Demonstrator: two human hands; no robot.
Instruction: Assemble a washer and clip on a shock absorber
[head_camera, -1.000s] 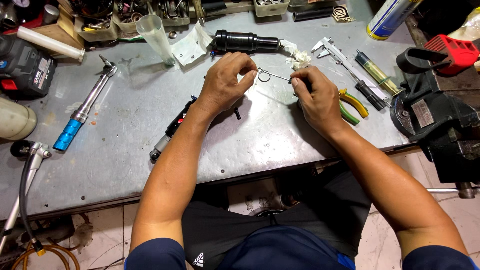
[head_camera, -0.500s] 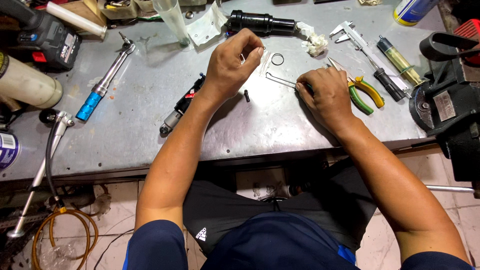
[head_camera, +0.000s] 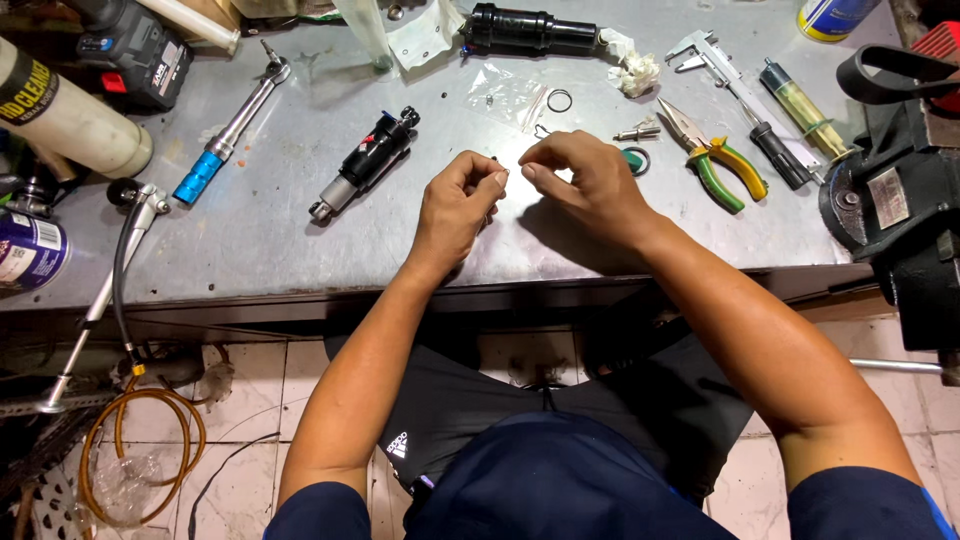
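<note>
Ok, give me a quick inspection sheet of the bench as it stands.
Surface: grey metal bench, scuffed.
Job's things: something tiny pinched in left hand; right hand close beside; what it is cannot be told.
Clutter: small shock absorber, blue-handled wrench, green-handled pliers, caliper, loose ring, plastic bag.
Grippers: both hands pinching, fingertips almost meeting.
Cables: orange hose coiled on floor.
Surroundings: vise at right, tiled floor.

Two hands (head_camera: 455, 205) (head_camera: 590, 180), one pliers (head_camera: 715, 160), one vise (head_camera: 900, 200)
</note>
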